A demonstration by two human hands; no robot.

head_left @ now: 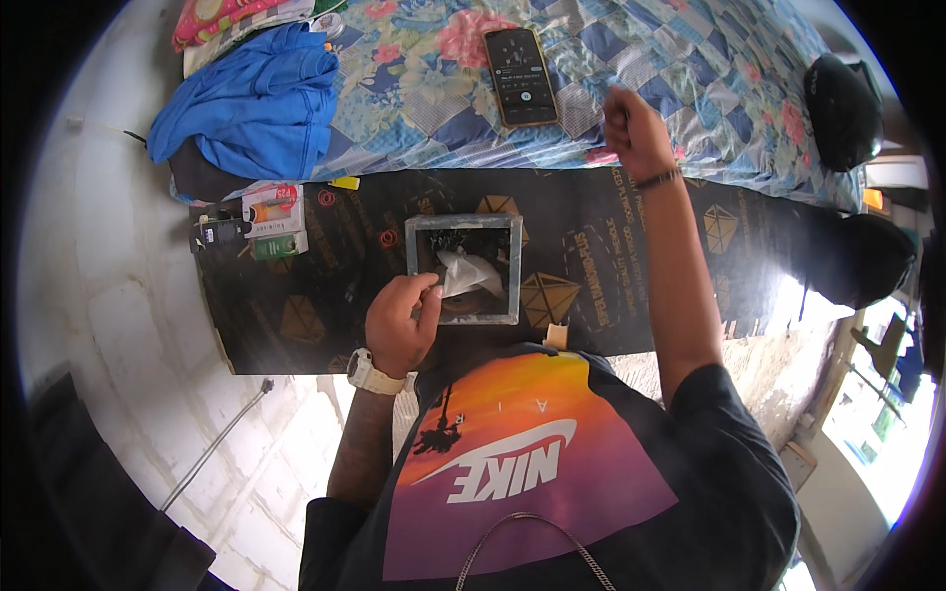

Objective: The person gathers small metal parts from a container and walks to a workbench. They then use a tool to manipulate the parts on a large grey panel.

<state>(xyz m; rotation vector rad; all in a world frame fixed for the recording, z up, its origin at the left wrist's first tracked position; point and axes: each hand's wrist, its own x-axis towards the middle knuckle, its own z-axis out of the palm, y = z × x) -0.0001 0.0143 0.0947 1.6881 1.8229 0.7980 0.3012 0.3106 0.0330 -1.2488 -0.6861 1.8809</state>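
Observation:
My left hand (pixel 402 320), with a white watch (pixel 372 372) on its wrist, pinches a crumpled white tissue or thin cloth (pixel 469 273). The tissue lies over a small square pane with a worn grey frame (pixel 514 271); its dark surface looks glassy and shows reflections. The pane rests on a black printed board (pixel 621 286) in front of me. Farther off to the right, my right hand (pixel 641 138) is raised at the bed's edge, its fingers curled closed. Whether anything is inside them cannot be made out. Just left of its wrist is a small pinkish-red object (pixel 601 156).
A phone with a lit screen (pixel 520 79) lies on the flowered bedspread (pixel 394 108). Bunched blue clothing (pixel 251 103) is at the far left. Small boxes (pixel 274 219) sit on the board's left end. Black rounded objects (pixel 844 110) are at the right, and a block wall (pixel 108 256) stands left.

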